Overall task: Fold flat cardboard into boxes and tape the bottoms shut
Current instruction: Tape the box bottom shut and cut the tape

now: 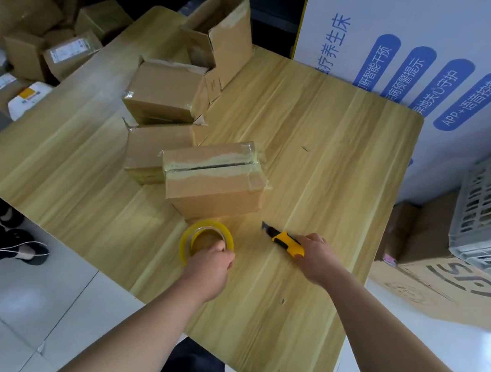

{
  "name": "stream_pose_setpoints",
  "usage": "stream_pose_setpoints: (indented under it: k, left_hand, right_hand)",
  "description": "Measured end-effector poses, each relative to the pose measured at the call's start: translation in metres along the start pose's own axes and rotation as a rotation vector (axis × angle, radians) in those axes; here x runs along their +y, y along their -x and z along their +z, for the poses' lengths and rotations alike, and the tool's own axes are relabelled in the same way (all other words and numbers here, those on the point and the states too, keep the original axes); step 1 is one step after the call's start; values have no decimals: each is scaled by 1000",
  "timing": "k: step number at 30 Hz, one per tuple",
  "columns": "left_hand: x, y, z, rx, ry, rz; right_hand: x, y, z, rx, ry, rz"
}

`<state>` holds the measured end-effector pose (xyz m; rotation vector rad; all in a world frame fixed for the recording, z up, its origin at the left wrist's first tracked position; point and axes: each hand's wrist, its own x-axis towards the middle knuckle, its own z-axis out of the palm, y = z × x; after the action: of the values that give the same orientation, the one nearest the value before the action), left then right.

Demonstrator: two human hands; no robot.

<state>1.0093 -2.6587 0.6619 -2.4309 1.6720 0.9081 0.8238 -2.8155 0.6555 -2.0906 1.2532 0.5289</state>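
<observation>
Gripping the tape roll (207, 238), the left hand (211, 262) sits at 6 o'clock of the taped box (213, 182), nearer it than the right hand (318, 259), which clasps the yellow utility knife (285, 240), blade aimed toward 10 o'clock. The box stands mid-table (333, 165), its taped seam running roughly 8 to 2 o'clock.

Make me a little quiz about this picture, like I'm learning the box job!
1. What does the left hand grip? A) tape roll B) scissors C) marker
2. True or false: the utility knife in the right hand touches the nearest box.
3. Fill in: the knife's handle is black and ____.
Key: 1 A. 2 false, the blade is apart from the box. 3 yellow.
</observation>
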Motion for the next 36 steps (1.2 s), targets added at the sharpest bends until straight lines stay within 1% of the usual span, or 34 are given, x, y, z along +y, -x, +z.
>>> stream_pose_setpoints:
  k: [1,2,4,6,7,8,9,11,13,15,16,21,24,26,29,36]
  left_hand:
    - [2,-1,-10,18,-15,28]
    - [3,-2,-24,70,-26,65]
    - [5,-3,-60,270,-6,160]
    - [5,-4,-103,514,-42,263]
    - [4,-8,-123,599,-69,286]
    - [1,-14,-139,629,-91,276]
    - [-1,-23,-154,605,-106,246]
    - [-6,-46,-172,468,-127,180]
    - [-12,-66,-179,296,-155,131]
    - [-13,-78,-179,147,-92,83]
    - [-12,-81,-177,108,-54,64]
    - [-9,-81,-173,125,-104,44]
    - [-10,-85,-175,125,63,15]
    - [-6,-90,-176,138,197,11]
    - [-1,-102,-178,175,257,50]
    - [5,-127,-181,144,495,-24]
  right_hand:
    - [-1,1,-3,9,31,0]
    - [-3,1,-6,26,66,-2]
    - [-10,1,-15,87,131,-21]
    - [-23,5,-28,173,122,-62]
    - [-32,9,-35,222,91,-88]
    - [-40,12,-42,272,54,-111]
    - [-50,16,-47,324,12,-122]
    - [-67,20,-55,397,-102,-98]
    - [-82,22,-58,407,-236,-52]
    - [-95,20,-57,402,-308,-29]
    - [-101,19,-57,408,-322,-22]
    - [-120,11,-58,459,-351,56]
    - [-124,7,-57,475,-388,74]
    - [-127,4,-56,466,-495,85]
    - [-129,1,-57,455,-616,112]
    - [-134,-8,-58,414,-842,174]
